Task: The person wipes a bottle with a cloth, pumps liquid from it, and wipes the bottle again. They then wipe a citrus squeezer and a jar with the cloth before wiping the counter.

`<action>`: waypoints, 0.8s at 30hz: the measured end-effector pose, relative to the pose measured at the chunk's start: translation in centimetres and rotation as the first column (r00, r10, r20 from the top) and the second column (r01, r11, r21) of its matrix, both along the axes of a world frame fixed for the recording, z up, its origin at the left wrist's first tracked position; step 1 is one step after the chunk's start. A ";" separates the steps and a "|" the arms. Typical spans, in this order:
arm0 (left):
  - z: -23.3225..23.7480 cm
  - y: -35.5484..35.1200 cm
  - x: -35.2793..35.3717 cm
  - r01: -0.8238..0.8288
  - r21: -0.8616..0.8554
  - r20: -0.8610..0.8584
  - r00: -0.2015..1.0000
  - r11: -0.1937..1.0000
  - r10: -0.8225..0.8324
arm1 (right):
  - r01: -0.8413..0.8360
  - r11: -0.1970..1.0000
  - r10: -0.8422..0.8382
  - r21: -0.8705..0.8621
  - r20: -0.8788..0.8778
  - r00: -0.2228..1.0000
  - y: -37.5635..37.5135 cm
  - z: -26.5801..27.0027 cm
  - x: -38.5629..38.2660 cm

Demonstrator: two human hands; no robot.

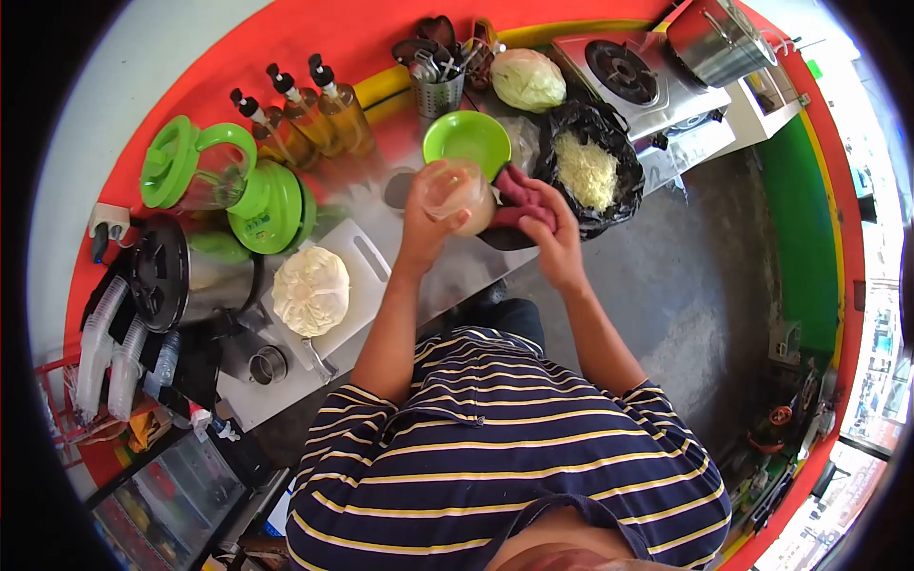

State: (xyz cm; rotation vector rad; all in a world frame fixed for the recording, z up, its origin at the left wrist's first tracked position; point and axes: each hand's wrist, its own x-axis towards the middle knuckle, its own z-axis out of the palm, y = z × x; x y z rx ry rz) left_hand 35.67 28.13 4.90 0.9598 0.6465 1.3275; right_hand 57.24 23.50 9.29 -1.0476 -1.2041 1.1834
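Observation:
My left hand [430, 228] is closed around a clear plastic container [464, 195] with something pale inside, tilted over the counter. In my right hand [560, 238] is a dark red cloth [524, 202], bunched between the fingers and close beside the container. A light green bowl [467, 139] sits just beyond both hands. To their right, shredded cabbage [586, 171] fills a black plastic bag [628, 178]. On the left, a pale cabbage [311, 292] rests on a white cutting board [363, 257].
Pump bottles [341, 116] and a green blender [271, 211] line the wall at the left. A utensil holder [438, 96], a whole cabbage [529, 80] and a gas stove [624, 71] with a large metal pot [721, 43] stand at the back. The steel counter [447, 276] ends near my body.

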 end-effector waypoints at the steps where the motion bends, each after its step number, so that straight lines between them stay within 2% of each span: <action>1: 1.0 -0.3 0.4 0.009 -0.001 -0.043 0.999 1.000 -0.009 | -0.012 0.996 0.009 0.089 0.036 0.999 -0.2 1.2 -2.1; 2: 1.3 -0.3 0.7 0.010 0.016 -0.052 0.999 1.000 -0.009 | -0.025 0.984 0.012 0.177 0.074 0.997 -0.3 2.2 -3.9; 3: 1.6 -0.3 1.0 -0.042 0.098 -0.128 0.990 0.994 0.055 | 0.027 0.919 -0.193 0.394 0.390 0.901 0.3 2.9 -4.9; 4: 2.0 -0.3 1.2 -0.088 0.183 -0.197 0.973 0.979 0.124 | 0.030 0.912 -0.199 0.408 0.380 0.903 0.9 2.8 -5.3; 5: 2.3 -0.4 1.1 -0.122 0.185 -0.291 0.941 0.975 0.173 | 0.053 0.947 -0.147 0.318 0.281 0.948 1.8 2.3 -5.6; 6: 3.0 -0.6 0.7 -0.123 0.203 -0.294 0.939 0.971 0.181 | 0.060 0.973 -0.100 0.224 0.174 0.980 2.8 1.9 -5.7; 7: 3.6 -0.9 0.3 -0.072 0.173 -0.312 0.942 0.982 0.124 | 0.000 0.998 0.007 0.068 -0.092 0.996 3.8 1.7 -5.8; 8: 4.2 -1.1 -0.1 -0.021 0.140 -0.328 0.942 0.990 0.066 | -0.004 0.997 0.012 0.083 -0.097 0.995 4.9 1.6 -5.3; 9: 4.6 -1.1 -0.5 0.000 0.120 -0.330 0.943 0.993 0.040 | -0.133 0.983 0.098 -0.131 -0.239 0.966 6.0 2.3 -4.6; 10: 4.9 -1.2 -0.7 -0.002 0.130 -0.334 0.942 0.992 0.046 | -0.283 0.905 0.147 -0.319 -0.389 0.909 6.6 2.7 -4.4; 12: 5.5 -1.6 -1.0 -0.015 0.144 -0.439 0.895 0.989 0.077 | -0.254 0.896 0.125 -0.364 -0.343 0.931 7.2 3.0 -4.7; 13: 6.0 -1.5 -1.2 -0.019 0.152 -0.440 0.894 0.988 0.085 | -0.236 0.920 0.181 -0.313 -0.196 0.964 7.6 3.1 -5.1; 15: 6.9 -1.2 -1.8 -0.141 0.258 -0.602 0.750 0.956 0.273 | -0.193 0.966 0.221 -0.171 0.166 0.961 7.6 3.6 -5.9; 16: 7.6 -1.0 -2.2 -0.145 0.261 -0.602 0.748 0.954 0.279 | -0.198 0.966 0.225 -0.167 0.165 0.960 6.7 4.6 -6.5; 18: 8.7 -0.4 -3.2 -0.155 0.302 -0.646 0.692 0.941 0.322 | -0.161 0.963 0.003 0.216 0.590 0.808 4.6 6.2 -7.7; 19: 8.4 -0.1 -3.3 -0.200 0.385 -0.615 0.673 0.901 0.412 | -0.236 0.924 -0.022 0.301 0.657 0.754 4.3 5.8 -8.1; 20: 8.1 0.3 -3.5 -0.203 0.390 -0.614 0.670 0.898 0.418 | -0.240 0.921 -0.021 0.306 0.656 0.755 3.8 5.9 -8.5; 22: 8.0 0.7 -3.9 -0.180 0.412 -0.633 0.648 0.893 0.423 | -0.287 0.863 -0.156 0.415 0.760 0.630 3.0 6.3 -9.0; 24: 8.1 0.4 -3.4 -0.156 0.416 -0.622 0.670 0.896 0.405 | -0.315 0.859 -0.129 0.403 0.766 0.629 4.3 6.4 -8.9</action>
